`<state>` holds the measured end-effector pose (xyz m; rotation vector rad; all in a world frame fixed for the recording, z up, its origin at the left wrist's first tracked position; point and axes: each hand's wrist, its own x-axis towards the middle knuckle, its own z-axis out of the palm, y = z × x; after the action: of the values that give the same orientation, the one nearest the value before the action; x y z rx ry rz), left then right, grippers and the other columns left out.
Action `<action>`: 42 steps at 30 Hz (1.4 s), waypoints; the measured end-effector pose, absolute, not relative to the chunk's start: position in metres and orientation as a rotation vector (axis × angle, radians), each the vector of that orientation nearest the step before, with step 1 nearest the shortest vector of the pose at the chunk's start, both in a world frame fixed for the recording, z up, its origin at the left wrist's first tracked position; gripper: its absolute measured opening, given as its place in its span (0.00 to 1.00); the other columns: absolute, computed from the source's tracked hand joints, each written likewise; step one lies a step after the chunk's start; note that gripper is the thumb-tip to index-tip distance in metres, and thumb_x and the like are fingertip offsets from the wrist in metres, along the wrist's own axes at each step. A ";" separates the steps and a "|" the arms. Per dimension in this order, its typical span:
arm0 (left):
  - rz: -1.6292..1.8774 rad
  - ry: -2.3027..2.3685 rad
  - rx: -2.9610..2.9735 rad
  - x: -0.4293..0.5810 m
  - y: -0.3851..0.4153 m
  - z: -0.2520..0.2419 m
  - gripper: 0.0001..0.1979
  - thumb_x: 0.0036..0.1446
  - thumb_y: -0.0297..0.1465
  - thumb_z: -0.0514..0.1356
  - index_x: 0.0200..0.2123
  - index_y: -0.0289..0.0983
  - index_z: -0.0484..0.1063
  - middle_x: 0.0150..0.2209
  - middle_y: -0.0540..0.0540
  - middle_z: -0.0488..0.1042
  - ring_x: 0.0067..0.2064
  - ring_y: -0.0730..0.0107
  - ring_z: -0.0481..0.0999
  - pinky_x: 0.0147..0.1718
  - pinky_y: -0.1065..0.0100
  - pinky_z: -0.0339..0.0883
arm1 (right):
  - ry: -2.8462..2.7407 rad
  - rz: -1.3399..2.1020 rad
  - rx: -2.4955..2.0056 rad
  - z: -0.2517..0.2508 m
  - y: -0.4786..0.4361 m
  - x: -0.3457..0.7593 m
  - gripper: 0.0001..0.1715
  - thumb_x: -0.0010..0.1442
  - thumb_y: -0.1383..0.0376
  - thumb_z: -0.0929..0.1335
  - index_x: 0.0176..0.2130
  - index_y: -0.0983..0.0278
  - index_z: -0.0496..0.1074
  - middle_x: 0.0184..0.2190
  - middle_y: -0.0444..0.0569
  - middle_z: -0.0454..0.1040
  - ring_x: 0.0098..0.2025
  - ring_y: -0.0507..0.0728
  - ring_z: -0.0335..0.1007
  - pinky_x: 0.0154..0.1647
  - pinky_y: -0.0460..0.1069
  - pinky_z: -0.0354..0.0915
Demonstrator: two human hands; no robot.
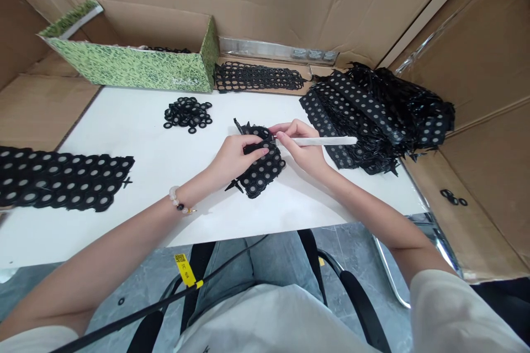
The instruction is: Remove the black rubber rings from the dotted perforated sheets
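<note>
My left hand (237,155) grips a black die-cut sheet of rings (265,171) at the middle of the white table, fingers closed over its top edge. My right hand (304,146) is closed in a pinch on a white stick-like tool (323,141), whose tip touches the top of that sheet. The tool's handle points right. A small heap of loose black rings (188,113) lies behind my left hand.
A large stack of black punched sheets (372,113) sits at the right. Another sheet (58,179) lies at the left edge, and a netted black strip (259,77) at the back. A green patterned box (128,66) stands back left. Cardboard walls (476,138) surround the white table (136,138).
</note>
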<state>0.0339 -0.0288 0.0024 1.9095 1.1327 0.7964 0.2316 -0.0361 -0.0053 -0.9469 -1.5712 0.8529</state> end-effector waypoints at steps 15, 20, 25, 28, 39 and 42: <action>0.821 1.093 2.067 0.034 -0.028 -0.006 0.13 0.62 0.37 0.55 0.34 0.35 0.75 0.34 0.45 0.78 0.36 0.63 0.74 0.37 0.65 0.63 | -1.715 0.605 -0.971 -0.017 -0.036 0.226 0.15 0.65 0.56 0.69 0.29 0.58 0.68 0.41 0.49 0.82 0.45 0.59 0.80 0.49 0.56 0.73; 0.794 1.070 2.123 0.035 -0.029 -0.003 0.13 0.63 0.37 0.55 0.34 0.36 0.76 0.34 0.46 0.78 0.37 0.63 0.74 0.38 0.65 0.63 | -1.712 0.574 -1.027 -0.016 -0.038 0.224 0.18 0.66 0.53 0.68 0.28 0.58 0.67 0.40 0.48 0.82 0.44 0.58 0.79 0.48 0.56 0.73; 0.774 1.106 2.080 0.032 -0.026 0.003 0.13 0.61 0.39 0.58 0.35 0.36 0.77 0.34 0.46 0.80 0.36 0.63 0.74 0.38 0.65 0.64 | -1.647 0.601 -1.021 -0.016 -0.035 0.227 0.19 0.65 0.51 0.69 0.28 0.58 0.66 0.39 0.47 0.82 0.43 0.58 0.79 0.47 0.56 0.73; 0.766 1.158 1.971 0.027 -0.020 0.001 0.14 0.58 0.41 0.60 0.32 0.36 0.77 0.33 0.46 0.80 0.35 0.63 0.74 0.36 0.65 0.64 | -1.546 0.660 -1.044 -0.013 -0.030 0.232 0.21 0.64 0.50 0.70 0.27 0.58 0.64 0.38 0.46 0.82 0.44 0.59 0.79 0.49 0.56 0.72; 0.850 1.147 1.874 0.031 -0.025 0.005 0.13 0.56 0.39 0.62 0.34 0.35 0.80 0.37 0.46 0.82 0.38 0.62 0.76 0.43 0.64 0.67 | -1.661 0.755 -0.923 -0.009 -0.033 0.235 0.20 0.65 0.51 0.69 0.28 0.58 0.66 0.46 0.48 0.82 0.56 0.61 0.76 0.61 0.61 0.68; 0.860 1.151 1.909 0.031 -0.025 0.002 0.13 0.58 0.39 0.62 0.37 0.35 0.80 0.39 0.45 0.83 0.40 0.60 0.77 0.45 0.63 0.67 | -1.673 0.722 -0.946 -0.011 -0.033 0.235 0.19 0.66 0.52 0.69 0.28 0.58 0.65 0.45 0.48 0.83 0.52 0.60 0.78 0.57 0.59 0.70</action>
<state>0.0314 -0.0253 0.0024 1.9090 1.1508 0.8605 0.2354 -0.0329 -0.0113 -0.9463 -1.6729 0.7222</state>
